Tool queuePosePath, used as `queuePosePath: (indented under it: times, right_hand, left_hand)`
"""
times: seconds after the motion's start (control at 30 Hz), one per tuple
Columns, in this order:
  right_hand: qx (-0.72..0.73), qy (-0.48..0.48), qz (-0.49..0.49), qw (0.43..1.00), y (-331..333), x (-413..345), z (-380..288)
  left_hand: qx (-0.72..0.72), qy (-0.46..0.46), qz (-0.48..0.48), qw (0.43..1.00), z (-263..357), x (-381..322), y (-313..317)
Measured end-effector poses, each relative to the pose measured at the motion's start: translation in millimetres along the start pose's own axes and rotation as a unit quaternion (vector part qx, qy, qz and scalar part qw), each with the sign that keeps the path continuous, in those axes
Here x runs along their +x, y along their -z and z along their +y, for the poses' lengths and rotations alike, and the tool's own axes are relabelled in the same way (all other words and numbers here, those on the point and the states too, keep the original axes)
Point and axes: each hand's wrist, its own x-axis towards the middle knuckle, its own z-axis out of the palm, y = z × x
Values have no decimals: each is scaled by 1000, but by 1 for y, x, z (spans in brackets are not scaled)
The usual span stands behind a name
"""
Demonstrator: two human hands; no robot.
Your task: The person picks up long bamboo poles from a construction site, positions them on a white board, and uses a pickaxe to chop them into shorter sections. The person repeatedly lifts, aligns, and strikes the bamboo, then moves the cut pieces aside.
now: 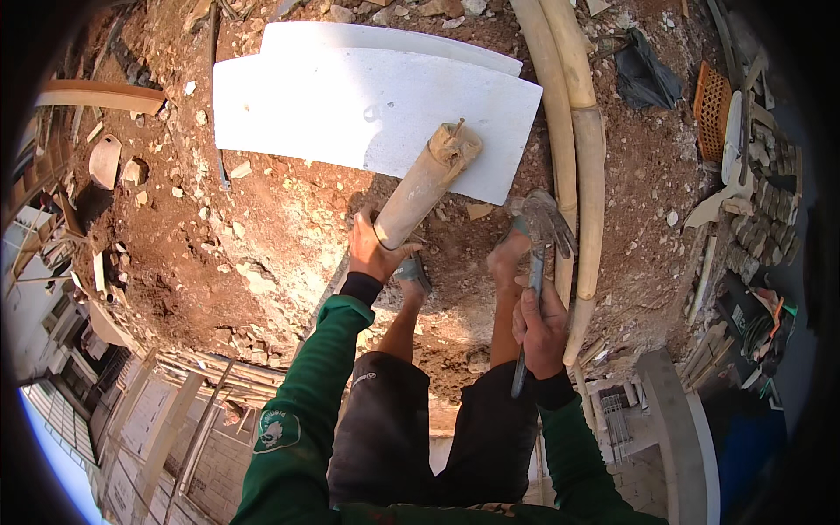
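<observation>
My left hand (373,248) grips a thick bamboo pole (415,200) with its upper end tilted up toward me. From the rim of that end sticks a rusty nail (461,123), its head standing clear of the bamboo. In my right hand (543,328) is the handle of a claw hammer (543,220), its worn head apart from the pole, to its right. Beyond the pole's end, two white boards (315,105), apparently polystyrene foam, lie overlapping on the soil. The pole's lower part is mostly hidden by my left hand and arm.
Long bamboo poles (588,197) run along the ground at my right. A black plastic bag (646,72) and an orange woven basket (712,111) lie further right. Stones litter the reddish soil (289,216). Stacked tiles (764,223) stand at the far right.
</observation>
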Motion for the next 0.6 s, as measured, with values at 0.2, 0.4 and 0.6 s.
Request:
queuePosePath:
  times: [0.2,0.4,0.6]
  right_hand:
    - [-34,7,31,999,-72,-27,19]
    - [47,10,43,998,-78,-47,48]
    - [-66,28,10,997,-110,-40,83]
  left_hand:
    - [14,-9,51,999,-19,-14,-18]
    - [-137,-60,-204,967,-52,28,25]
    - [-155,-9,-154,976,-52,12,27]
